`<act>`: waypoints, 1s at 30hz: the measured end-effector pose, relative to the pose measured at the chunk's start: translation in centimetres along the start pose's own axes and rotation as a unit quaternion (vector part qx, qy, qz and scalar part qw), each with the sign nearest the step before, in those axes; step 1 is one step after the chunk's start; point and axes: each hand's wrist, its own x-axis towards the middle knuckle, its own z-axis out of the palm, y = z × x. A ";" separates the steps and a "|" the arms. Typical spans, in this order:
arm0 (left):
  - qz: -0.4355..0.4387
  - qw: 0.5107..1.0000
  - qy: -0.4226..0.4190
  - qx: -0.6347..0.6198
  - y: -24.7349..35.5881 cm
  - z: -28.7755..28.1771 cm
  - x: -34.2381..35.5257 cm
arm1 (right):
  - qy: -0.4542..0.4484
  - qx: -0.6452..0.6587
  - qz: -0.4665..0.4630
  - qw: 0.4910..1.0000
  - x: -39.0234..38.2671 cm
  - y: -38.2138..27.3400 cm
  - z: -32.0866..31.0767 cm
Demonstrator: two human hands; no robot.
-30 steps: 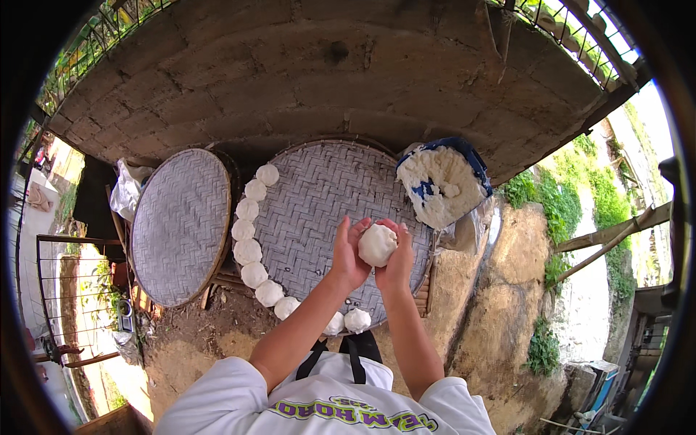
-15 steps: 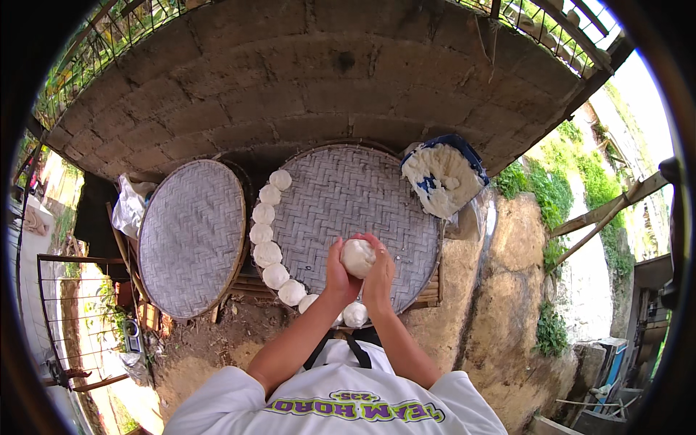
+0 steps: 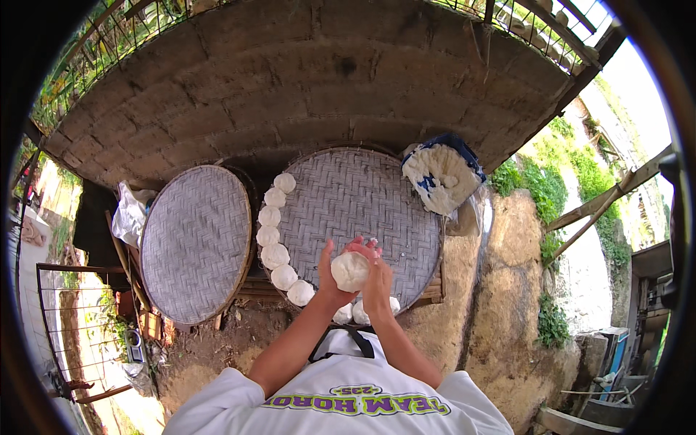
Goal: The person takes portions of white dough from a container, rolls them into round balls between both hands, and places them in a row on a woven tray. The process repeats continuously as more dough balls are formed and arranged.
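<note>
Both palms cup a round white ball of dough over the near part of a large round woven bamboo tray. My left hand presses against the ball's left side, thumb up. Against its right side and far edge lies my right hand, with bits of dough on the fingertips. A row of similar dough balls curves along the tray's left and near rim; my wrists partly cover the nearest ones. At the tray's far right stands a blue container holding a mass of loose white dough.
A second round woven tray leans or lies to the left, beside a white plastic bag. Behind both trays rises a block wall. Wooden slats show under the large tray, with bare ground around it.
The dough ball and my hands have shifted slightly left and nearer to me. My fingers have opened a little around the ball, showing more of its top.
</note>
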 end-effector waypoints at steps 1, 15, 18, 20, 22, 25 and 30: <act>-0.040 0.999 -0.021 0.007 0.6 0.0 -0.1 | -0.047 -0.094 -0.131 0.986 0.1 -0.1 -0.1; -0.060 0.993 -0.096 -0.016 0.8 0.4 -0.1 | -0.032 -0.144 -0.232 0.962 -0.9 -0.8 0.0; -0.116 0.989 -0.089 0.009 1.0 -0.1 0.3 | -0.151 -0.041 -0.117 0.981 -0.9 -1.3 -0.7; -0.144 0.963 -0.187 -0.132 0.9 0.3 0.5 | -0.133 0.043 -0.012 0.990 -0.8 -1.6 -0.9; -0.068 0.997 -0.001 -0.036 0.6 1.0 0.0 | -0.034 0.145 0.116 0.982 -1.2 -1.7 -0.9; -0.028 0.999 -0.037 -0.011 0.3 1.8 -1.5 | 0.004 -0.065 -0.060 0.996 -2.3 -1.8 -0.8; -0.116 0.990 -0.082 0.022 0.5 2.3 -1.7 | -0.059 -0.133 -0.212 0.966 -2.2 -2.4 -0.9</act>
